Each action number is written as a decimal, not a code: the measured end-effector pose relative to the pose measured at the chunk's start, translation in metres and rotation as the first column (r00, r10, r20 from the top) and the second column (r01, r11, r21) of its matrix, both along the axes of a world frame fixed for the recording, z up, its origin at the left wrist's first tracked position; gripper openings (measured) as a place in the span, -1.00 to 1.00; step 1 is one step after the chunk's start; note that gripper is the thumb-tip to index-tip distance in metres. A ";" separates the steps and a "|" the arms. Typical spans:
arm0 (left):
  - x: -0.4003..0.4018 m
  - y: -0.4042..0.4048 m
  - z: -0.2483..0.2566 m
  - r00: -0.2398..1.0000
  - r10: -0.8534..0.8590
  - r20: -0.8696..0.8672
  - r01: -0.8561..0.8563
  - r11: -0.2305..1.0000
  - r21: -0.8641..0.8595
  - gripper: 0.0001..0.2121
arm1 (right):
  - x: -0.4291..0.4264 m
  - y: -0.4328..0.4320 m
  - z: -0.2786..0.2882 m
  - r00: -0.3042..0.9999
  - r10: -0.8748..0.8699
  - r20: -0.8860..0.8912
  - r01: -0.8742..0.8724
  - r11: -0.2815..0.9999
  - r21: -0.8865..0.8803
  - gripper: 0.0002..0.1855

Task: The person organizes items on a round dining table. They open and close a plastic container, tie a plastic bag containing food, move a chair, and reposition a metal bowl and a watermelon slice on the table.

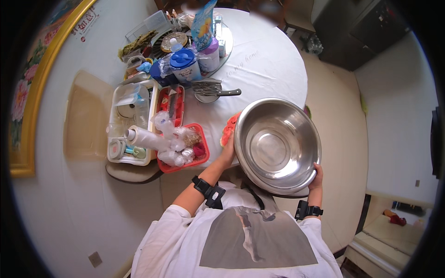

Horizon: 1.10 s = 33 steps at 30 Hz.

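Note:
A large stainless-steel basin (273, 147) is held tilted over the near edge of the round table (264, 74). My left hand (229, 147) grips its left side, the fingers partly hidden behind the rim. Around the lower right rim my right hand (316, 177) is closed. The inside of the basin shows bare metal. Cut red watermelon (230, 128) lies on the table just left of the basin, partly covered by it and by my left hand. Farther back, a cleaver with a patterned blade and dark handle (228, 92) rests across a small pale bowl (207, 98).
A red plastic basket (207, 153) with bags and a plastic roll (144, 138) stands left, beside a white storage box (153, 121) and red divided container (182, 104). Canisters (183, 64) crowd the back left. A stool (134, 173) is below the table's left edge.

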<state>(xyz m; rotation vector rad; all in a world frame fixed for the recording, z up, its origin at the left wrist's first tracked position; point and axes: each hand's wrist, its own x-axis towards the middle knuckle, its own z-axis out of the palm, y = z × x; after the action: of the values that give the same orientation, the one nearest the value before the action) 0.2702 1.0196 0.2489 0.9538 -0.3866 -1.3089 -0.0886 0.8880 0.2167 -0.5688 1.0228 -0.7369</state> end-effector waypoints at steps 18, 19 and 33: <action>-0.152 -0.045 -0.041 0.991 0.080 0.106 -0.105 0.960 0.260 -0.23 | -0.160 -0.005 -0.065 0.949 -0.313 0.039 0.312 0.949 0.033 -0.56; -0.164 -0.042 -0.054 0.986 0.074 0.150 -0.112 0.958 0.265 -0.24 | -0.177 -0.013 -0.069 0.940 -0.332 0.073 0.330 0.943 0.045 -0.56; -0.404 -0.062 -0.125 0.363 -0.393 0.845 -0.347 0.784 0.515 -0.74 | -0.525 -0.077 -0.091 0.833 -0.551 -0.060 0.550 0.835 -0.036 -0.70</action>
<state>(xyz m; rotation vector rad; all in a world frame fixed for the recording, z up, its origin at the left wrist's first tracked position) -0.1340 0.9575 0.1239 2.3431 -0.8786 -0.7243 -0.6132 0.8108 0.1253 -0.3071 1.2636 -1.2452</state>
